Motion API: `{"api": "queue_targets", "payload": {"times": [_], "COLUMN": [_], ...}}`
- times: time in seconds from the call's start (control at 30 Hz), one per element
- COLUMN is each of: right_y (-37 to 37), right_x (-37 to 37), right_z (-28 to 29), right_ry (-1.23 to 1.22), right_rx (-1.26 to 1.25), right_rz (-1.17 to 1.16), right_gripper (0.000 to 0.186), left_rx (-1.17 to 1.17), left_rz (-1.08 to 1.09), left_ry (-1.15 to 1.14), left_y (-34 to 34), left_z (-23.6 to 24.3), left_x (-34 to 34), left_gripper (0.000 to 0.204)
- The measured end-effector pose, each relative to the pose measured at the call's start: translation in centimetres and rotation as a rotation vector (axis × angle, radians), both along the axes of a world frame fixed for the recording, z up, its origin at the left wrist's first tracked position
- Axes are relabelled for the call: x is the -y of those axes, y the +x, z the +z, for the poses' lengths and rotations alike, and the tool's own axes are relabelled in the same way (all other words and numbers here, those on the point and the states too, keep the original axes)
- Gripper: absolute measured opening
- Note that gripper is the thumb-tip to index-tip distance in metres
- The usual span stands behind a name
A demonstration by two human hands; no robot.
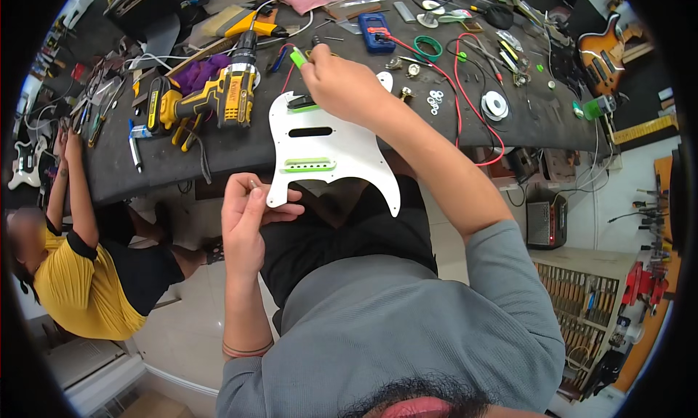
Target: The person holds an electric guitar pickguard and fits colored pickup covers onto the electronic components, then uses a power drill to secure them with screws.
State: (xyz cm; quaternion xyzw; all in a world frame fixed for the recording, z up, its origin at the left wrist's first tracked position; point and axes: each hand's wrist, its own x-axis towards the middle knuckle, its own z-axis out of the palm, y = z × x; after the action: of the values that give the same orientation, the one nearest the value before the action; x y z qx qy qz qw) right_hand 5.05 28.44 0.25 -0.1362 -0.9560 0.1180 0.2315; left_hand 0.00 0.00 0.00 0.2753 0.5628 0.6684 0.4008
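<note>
A white guitar pickguard [349,152] lies across the bench's front edge, overhanging it. It has a dark middle slot [310,132] and a green pickup [309,165] in the lower slot; the upper slot's part [298,105] is partly hidden by my arm. My right hand [334,83] is closed above the pickguard's upper part, holding a small green piece [297,57]. My left hand [247,214] is beside the lower-left corner, thumb and fingertips pinched on a small metal piece [253,184], too small to name.
A yellow drill [233,98], blue multimeter [375,32] with red leads, solder spool [495,105] and scattered tools cover the dark bench [531,130]. A co-worker [87,280] in yellow is at left, hands on the bench's left end. An amplifier [547,218] stands at right.
</note>
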Motion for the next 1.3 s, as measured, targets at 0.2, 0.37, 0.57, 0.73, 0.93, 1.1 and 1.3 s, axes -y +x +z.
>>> {"api": "queue_targets", "payload": {"times": [0.2, 0.37, 0.57, 0.73, 0.93, 1.1, 1.3], "right_y": [-0.2, -0.5, -1.0, -1.1, 0.7, 1.4, 1.3], "right_x": [-0.3, -2.2, -3.8, -2.2, -2.6, -1.7, -3.3], "right_z": [0.8, 0.9, 1.8, 4.7, 5.8, 6.9, 6.2], "right_ry": [0.118, 0.098, 0.139, -0.143, -0.373, -0.908, -1.153], "right_rx": [0.086, 0.051, 0.084, 0.317, 0.264, 0.161, 0.134], "right_rz": [0.024, 0.099, 0.263, 0.150, 0.191, 0.059, 0.249], "right_gripper": [0.025, 0.027, 0.027, 0.022, 0.041, 0.043, 0.041], "left_rx": [0.009, -0.008, -0.023, -0.011, 0.076, 0.179, 0.252], "left_rz": [-0.037, -0.060, -0.105, -0.082, -0.076, -0.131, -0.156], "left_ry": [0.087, 0.123, 0.220, 0.261, 0.346, 0.402, 0.380], "left_y": [-0.2, -0.5, -0.1, 0.1, 1.1, 1.5, 1.6], "left_z": [2.6, 4.5, 5.6, 4.7, 4.9, 4.4, 3.2], "left_x": [-1.0, -1.9, -2.6, -2.5, -3.0, -2.9, -2.2], "left_gripper": [0.017, 0.015, 0.012, 0.010, 0.011, 0.014, 0.013]}}
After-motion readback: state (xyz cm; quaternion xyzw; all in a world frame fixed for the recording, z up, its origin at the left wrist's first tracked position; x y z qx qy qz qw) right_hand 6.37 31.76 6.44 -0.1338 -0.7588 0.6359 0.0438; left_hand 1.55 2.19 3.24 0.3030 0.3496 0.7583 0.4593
